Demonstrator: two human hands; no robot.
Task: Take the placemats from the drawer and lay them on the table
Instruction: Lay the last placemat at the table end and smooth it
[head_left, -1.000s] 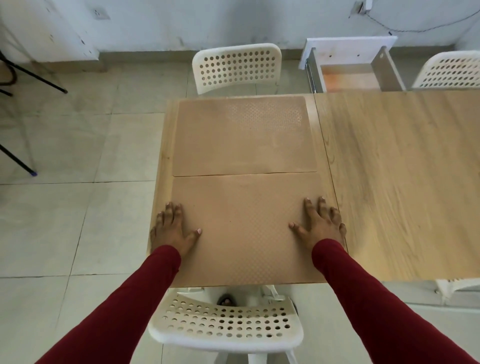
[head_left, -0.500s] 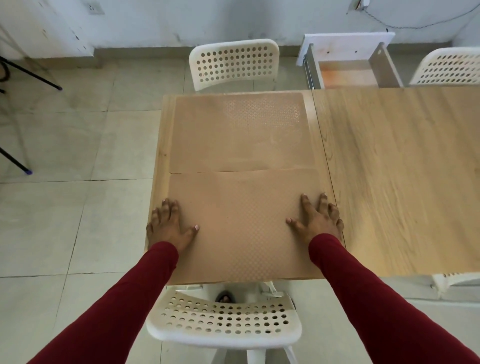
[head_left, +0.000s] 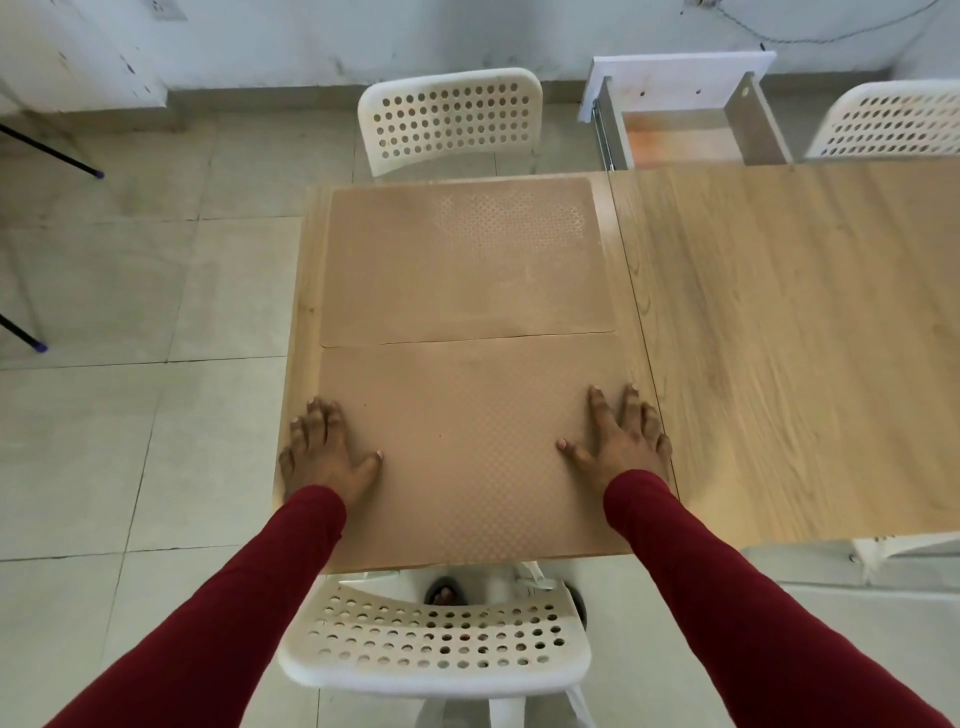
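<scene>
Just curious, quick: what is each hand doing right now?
Left hand: open, flat on the near placemat.
Right hand: open, flat on the same mat.

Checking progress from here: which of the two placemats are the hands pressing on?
The near placemat, by the table's front edge: the left hand and right hand lie flat on its side edges. The far placemat, beyond it, is untouched.

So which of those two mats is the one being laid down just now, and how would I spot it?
Start at the small wooden table on the left, with a white chair at each end. Two tan placemats cover it end to end. The near placemat is the one, with the left hand and right hand flat on it; the far placemat lies untouched.
</scene>
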